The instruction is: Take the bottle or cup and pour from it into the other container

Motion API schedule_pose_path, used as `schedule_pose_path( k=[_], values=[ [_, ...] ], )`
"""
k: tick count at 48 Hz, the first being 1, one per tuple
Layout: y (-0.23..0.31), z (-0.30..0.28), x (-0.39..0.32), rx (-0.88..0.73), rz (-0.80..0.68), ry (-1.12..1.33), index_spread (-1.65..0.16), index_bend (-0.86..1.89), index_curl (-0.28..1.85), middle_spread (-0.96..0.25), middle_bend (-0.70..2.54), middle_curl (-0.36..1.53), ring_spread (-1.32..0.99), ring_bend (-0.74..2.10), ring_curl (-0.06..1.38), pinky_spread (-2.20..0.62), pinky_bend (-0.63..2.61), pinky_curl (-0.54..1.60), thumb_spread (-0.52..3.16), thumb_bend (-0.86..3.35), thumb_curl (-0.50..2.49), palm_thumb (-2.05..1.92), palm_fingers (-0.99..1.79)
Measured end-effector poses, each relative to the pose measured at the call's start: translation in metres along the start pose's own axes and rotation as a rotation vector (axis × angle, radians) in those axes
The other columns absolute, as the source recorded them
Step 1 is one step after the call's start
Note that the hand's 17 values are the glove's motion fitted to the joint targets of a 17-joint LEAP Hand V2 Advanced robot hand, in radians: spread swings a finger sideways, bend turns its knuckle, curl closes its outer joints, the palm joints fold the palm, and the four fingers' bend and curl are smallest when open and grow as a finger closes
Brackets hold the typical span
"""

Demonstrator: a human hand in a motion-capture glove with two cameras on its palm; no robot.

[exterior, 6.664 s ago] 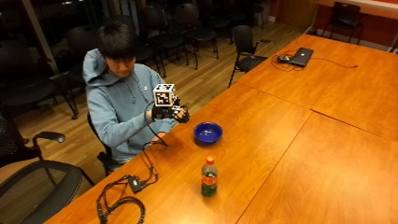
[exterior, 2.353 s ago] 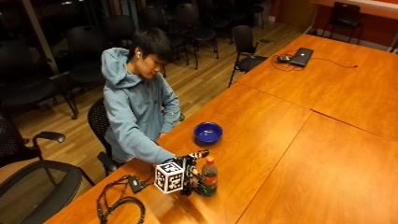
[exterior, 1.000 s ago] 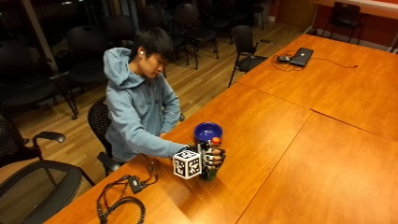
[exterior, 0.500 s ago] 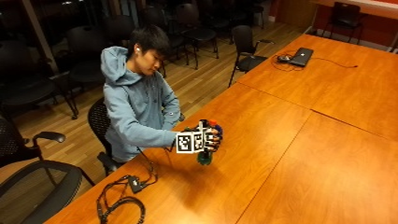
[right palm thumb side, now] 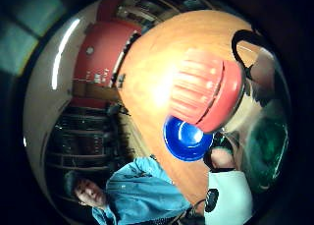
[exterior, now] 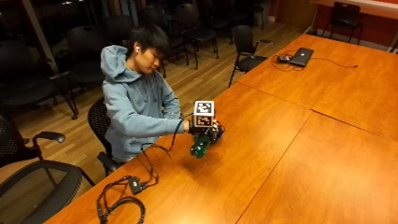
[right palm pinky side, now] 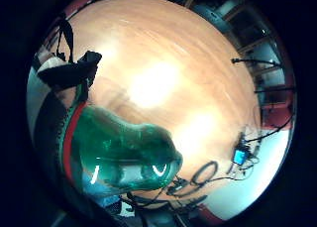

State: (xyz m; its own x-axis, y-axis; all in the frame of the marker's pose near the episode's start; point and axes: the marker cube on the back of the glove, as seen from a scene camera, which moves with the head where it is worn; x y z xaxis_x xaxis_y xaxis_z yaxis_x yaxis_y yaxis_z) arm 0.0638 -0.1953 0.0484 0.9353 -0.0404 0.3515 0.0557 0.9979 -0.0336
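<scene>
One bottle (exterior: 200, 145) is what the outside view shows in play: green, lifted clear of the counter (exterior: 261, 154) and tilted, held in the person's gloved right hand (exterior: 208, 130) out in front of their chest. The bowl is hidden behind the hand and bottle in this view. A laptop (exterior: 301, 56) sits well apart at the far end of the counter.

From the little-finger side of the palm, the bottle's green body (right palm pinky side: 121, 150) fills much of the picture, close against the palm, with a red band beside the glove's strap and bare counter (right palm pinky side: 163, 63) beyond it.

From the thumb side, the red ribbed cap (right palm thumb side: 206, 90) is on the bottle, and the blue bowl (right palm thumb side: 186, 136) lies on the counter just past the cap, so the neck points toward it. A fingertip (right palm thumb side: 222, 157) curls by the bottle's green shoulder.

The grip is closed round the bottle's body, fingers wrapped about it. Judging by its look, the bottle is thin plastic: light, smooth, a little slippery, likely to dent if squeezed. The mid-body hold suits tipping. With the cap on, nothing could pour out yet.
</scene>
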Motion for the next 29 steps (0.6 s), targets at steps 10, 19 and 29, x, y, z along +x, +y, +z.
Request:
schedule_pose_path(
  k=[10, 19, 29],
  values=[
    [-0.01, -0.013, 0.005, -0.124, 0.004, 0.803, -0.08, 0.16, 0.4, -0.03, 0.23, 0.49, -0.12, 0.47, 0.44, -0.13, 0.47, 0.37, 0.35, -0.04, 0.67, 1.02, 1.18],
    [-0.011, 0.025, -0.059, -0.207, -0.072, 0.893, -0.09, 0.16, 0.4, -0.04, 0.24, 0.49, -0.13, 0.47, 0.44, -0.14, 0.48, 0.37, 0.36, -0.04, 0.67, 1.01, 1.18],
    [-0.008, 0.048, -0.089, -0.266, -0.164, 1.092, -0.09, 0.16, 0.41, -0.04, 0.24, 0.49, -0.13, 0.47, 0.44, -0.14, 0.47, 0.37, 0.36, -0.04, 0.68, 1.0, 1.18]
  ],
)
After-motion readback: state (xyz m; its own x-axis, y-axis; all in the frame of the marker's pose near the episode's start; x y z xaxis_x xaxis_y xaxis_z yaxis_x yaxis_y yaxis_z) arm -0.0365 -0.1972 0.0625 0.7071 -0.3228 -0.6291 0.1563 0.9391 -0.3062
